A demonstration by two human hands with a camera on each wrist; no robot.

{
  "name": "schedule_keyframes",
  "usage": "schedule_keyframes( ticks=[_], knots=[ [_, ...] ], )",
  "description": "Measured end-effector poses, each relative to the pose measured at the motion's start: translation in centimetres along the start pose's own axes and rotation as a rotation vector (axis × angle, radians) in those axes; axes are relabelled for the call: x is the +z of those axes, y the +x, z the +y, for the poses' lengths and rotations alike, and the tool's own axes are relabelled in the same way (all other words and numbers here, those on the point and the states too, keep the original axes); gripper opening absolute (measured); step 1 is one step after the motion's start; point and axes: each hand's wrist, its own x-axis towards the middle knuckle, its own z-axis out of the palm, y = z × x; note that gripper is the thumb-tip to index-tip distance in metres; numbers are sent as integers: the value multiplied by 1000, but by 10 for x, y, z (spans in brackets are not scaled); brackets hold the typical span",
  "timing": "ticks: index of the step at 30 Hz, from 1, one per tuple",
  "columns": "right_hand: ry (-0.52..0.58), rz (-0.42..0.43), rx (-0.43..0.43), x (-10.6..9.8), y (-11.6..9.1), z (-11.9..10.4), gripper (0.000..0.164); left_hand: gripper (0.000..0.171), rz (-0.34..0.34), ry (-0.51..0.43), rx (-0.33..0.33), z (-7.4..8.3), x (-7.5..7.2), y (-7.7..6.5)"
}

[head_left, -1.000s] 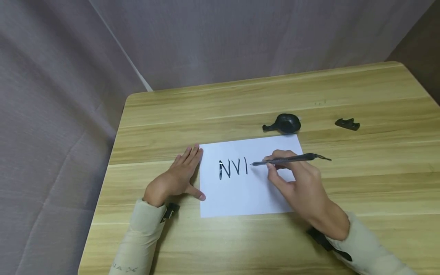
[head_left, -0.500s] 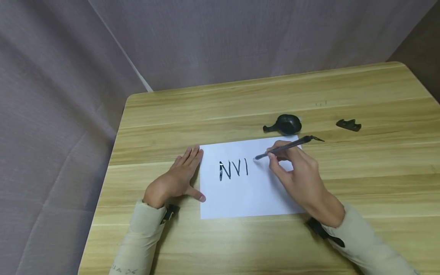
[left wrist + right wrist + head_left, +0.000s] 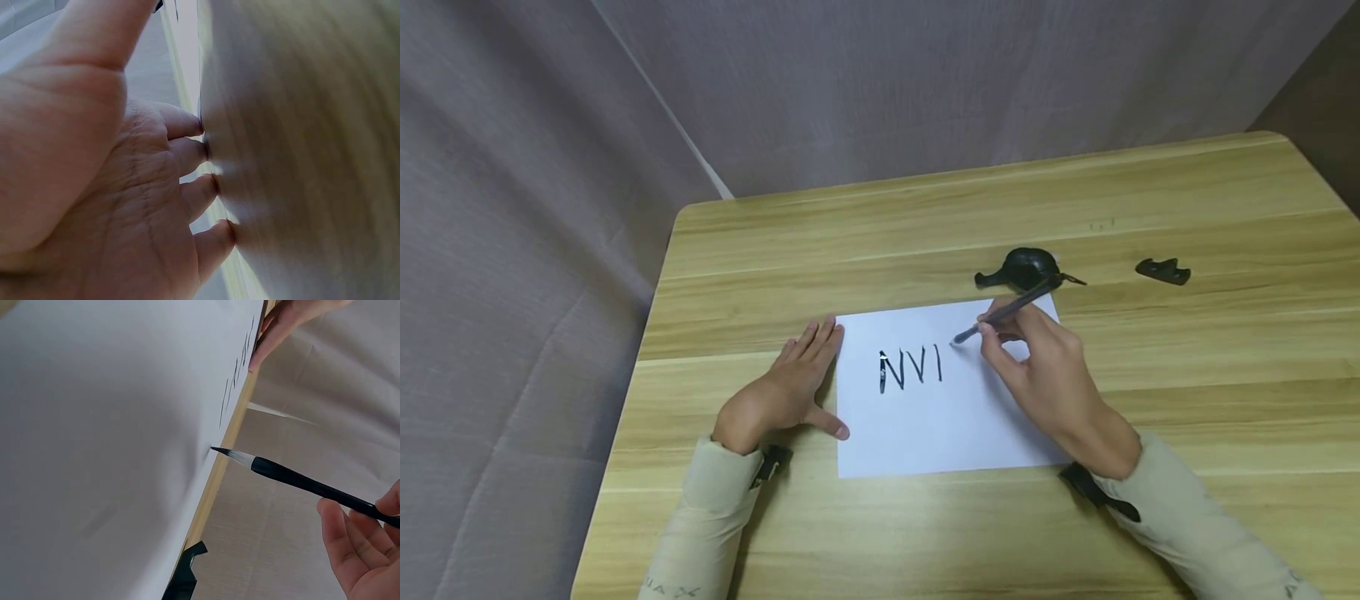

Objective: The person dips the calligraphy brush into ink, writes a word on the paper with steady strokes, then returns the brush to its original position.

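The brush is pinched by the right hand, its tip at the white paper right of the inked letters, contact undeterminable, while the left hand, fingers extended, rests at the paper's left edge and a black dish lies just beyond.

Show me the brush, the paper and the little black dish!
Brush (image 3: 306, 483), right wrist view: on its dark handle.
Paper (image 3: 925, 423), head view: bare white part below the letters.
Dish (image 3: 1028, 265), head view: on its round bowl.
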Motion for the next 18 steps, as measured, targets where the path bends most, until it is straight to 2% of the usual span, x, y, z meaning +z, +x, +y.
schedule_keyframes(
  ticks=[6,18],
  knots=[
    [3,7,3,0,-3,0,23,149,-7,16,-9,1,-2,1],
    [-29,-71,36,-9,-12,-10,25,149,3,11,4,0,-4,4]
  ],
)
